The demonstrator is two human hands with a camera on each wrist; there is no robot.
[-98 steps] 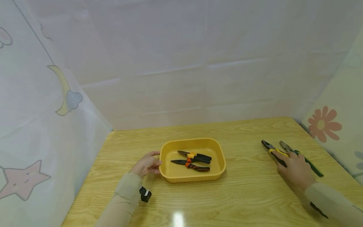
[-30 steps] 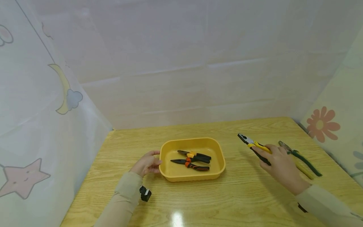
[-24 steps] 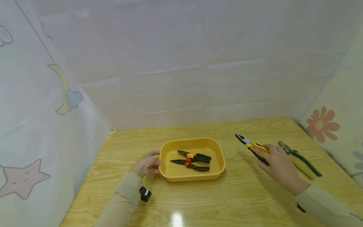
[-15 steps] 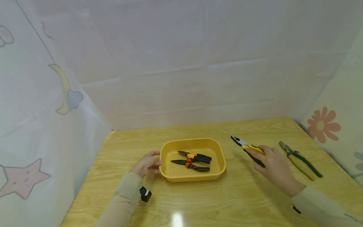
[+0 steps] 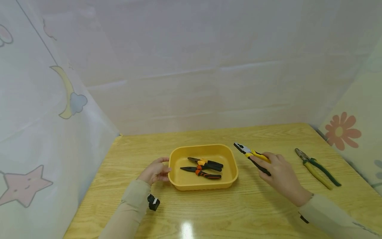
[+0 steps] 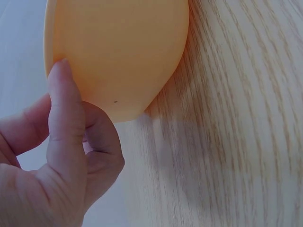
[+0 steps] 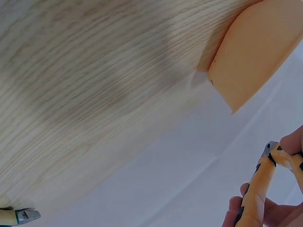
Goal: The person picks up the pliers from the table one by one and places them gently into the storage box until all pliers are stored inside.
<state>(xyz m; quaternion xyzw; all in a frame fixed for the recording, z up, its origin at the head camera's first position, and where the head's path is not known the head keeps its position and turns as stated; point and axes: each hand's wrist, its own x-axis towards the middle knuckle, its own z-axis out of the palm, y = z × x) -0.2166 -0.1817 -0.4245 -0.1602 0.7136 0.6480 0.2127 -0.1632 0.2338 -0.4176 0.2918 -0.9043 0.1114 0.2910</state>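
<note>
Your right hand (image 5: 279, 174) holds the black-and-yellow pliers (image 5: 248, 154) by their handles, above the table (image 5: 179, 219) and just beside the tray's right back corner, head toward the tray; your left hand (image 5: 155, 171) grips the left edge of the yellow tray (image 5: 203, 187); inside it lie 2 more pairs, the orange-collared pliers (image 5: 215, 165) touching the red-collared pliers (image 5: 209, 175) nearer the front edge; the tray's right wall stands between these and the pair you hold; the green-and-yellow pliers (image 5: 307, 161) lie with handles spread near the table's right edge, well apart; a light sheet (image 5: 185, 83) rises behind the table's back edge
</note>
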